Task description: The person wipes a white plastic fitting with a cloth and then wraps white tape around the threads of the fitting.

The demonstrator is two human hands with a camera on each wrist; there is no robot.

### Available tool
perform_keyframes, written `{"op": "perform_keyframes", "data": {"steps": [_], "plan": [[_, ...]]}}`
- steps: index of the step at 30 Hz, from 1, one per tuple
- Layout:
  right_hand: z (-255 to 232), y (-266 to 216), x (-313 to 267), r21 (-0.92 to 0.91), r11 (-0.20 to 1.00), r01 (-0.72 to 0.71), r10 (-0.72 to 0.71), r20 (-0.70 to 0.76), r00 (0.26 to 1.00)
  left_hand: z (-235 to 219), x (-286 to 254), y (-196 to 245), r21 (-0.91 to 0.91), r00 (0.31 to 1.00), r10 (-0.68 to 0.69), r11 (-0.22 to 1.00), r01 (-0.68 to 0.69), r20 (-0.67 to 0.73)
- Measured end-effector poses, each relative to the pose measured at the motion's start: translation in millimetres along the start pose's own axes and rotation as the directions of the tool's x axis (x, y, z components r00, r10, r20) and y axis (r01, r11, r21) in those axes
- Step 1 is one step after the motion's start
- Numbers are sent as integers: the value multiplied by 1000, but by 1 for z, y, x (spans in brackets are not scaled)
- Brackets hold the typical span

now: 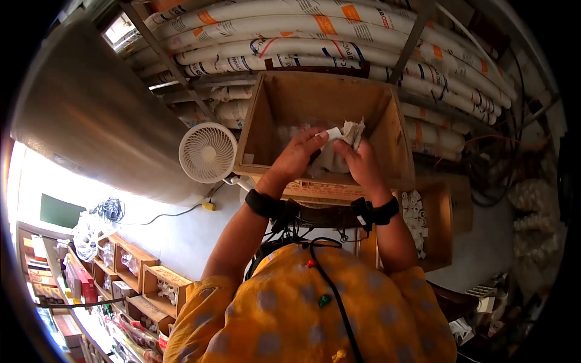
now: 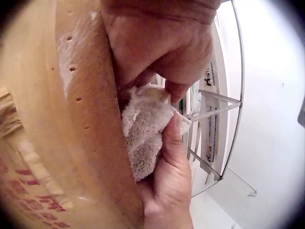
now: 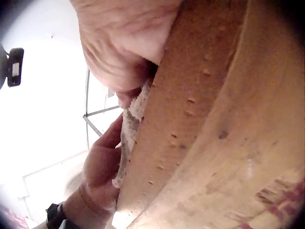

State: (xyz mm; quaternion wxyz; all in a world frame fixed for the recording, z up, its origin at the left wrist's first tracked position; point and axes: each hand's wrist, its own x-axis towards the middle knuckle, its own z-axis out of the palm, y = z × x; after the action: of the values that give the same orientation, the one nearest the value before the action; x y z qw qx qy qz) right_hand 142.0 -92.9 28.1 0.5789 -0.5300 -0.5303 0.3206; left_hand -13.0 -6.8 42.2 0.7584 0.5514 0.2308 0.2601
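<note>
Over the open wooden box (image 1: 249, 142), my left hand (image 1: 295, 156) pinches a short white plastic pipe fitting (image 1: 330, 134) between thumb and fingers. My right hand (image 1: 364, 164) grips a greyish-white terry cloth (image 1: 353, 130) against the fitting's right end. More of the cloth hangs down between the hands into the box. From the left wrist, the cloth (image 2: 147, 129) bunches around the fitting (image 2: 156, 91), with the right thumb pressed along it. The box wall (image 3: 176, 129) hides part of both hands in the right wrist view.
Small clear-looking pieces lie inside the box. A white round fan (image 1: 208, 152) stands at its left. Long white pipes (image 1: 272, 45) are racked behind. At the right, a smaller wooden box (image 1: 437, 224) holds white fittings (image 1: 414, 221). Several wooden bins (image 1: 158, 279) stand lower left.
</note>
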Motion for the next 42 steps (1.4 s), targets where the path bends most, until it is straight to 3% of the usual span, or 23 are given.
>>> {"op": "perform_keyframes", "data": {"steps": [3, 5, 8, 9, 11, 16, 17, 19, 22, 24, 27, 30, 34, 42], "plan": [[1, 2, -1, 36, 999, -15, 16, -42, 999, 2, 2, -2, -124, 1000, -8, 992, 9, 3], [0, -2, -3, 115, 993, -39, 43, -35, 998, -2, 5, -6, -78, 1000, -19, 997, 17, -23], [6, -4, 1, 75, 989, 125, -124, -14, 992, -8, 8, -12, -30, 1000, -1, 1000, 1, 5], [1, -5, 0, 21, 1000, 22, -23, 40, 999, -7, 7, -9, 2, 1000, 18, 1000, -18, 13], [3, -5, 0, 2, 1000, 29, -29, 17, 999, -8, 8, -12, 33, 998, 51, 998, -53, 36], [2, 1, 0, -34, 999, 22, -24, -46, 999, -3, 3, -3, -81, 999, -48, 995, 49, 19], [9, -2, 0, 26, 995, 97, -94, -109, 990, -2, 4, -2, -124, 999, -47, 991, 49, 20], [5, -1, -2, 2, 999, 54, -54, -48, 997, -4, 10, -10, -186, 1000, -20, 982, 22, 11], [6, -2, 1, -30, 993, 112, -112, -21, 993, -16, 17, -22, -24, 993, 88, 996, -87, 75], [10, 5, 4, -10, 983, 183, -183, -72, 980, -17, 15, -22, 14, 997, 50, 999, -51, 54], [5, 4, 0, -5, 999, 53, -53, -48, 997, -14, 13, -20, 8, 998, 46, 999, -46, 35], [5, 7, 1, 23, 997, 68, -65, -79, 995, -15, 15, -22, 4, 998, 58, 998, -58, 29], [4, 3, 2, -33, 992, 119, -118, 10, 993, -14, 16, -23, 32, 996, 85, 996, -85, 11], [4, 13, 4, 1, 1000, 24, -24, -74, 997, -12, 7, -10, 182, 997, 74, 980, -76, 17]]}}
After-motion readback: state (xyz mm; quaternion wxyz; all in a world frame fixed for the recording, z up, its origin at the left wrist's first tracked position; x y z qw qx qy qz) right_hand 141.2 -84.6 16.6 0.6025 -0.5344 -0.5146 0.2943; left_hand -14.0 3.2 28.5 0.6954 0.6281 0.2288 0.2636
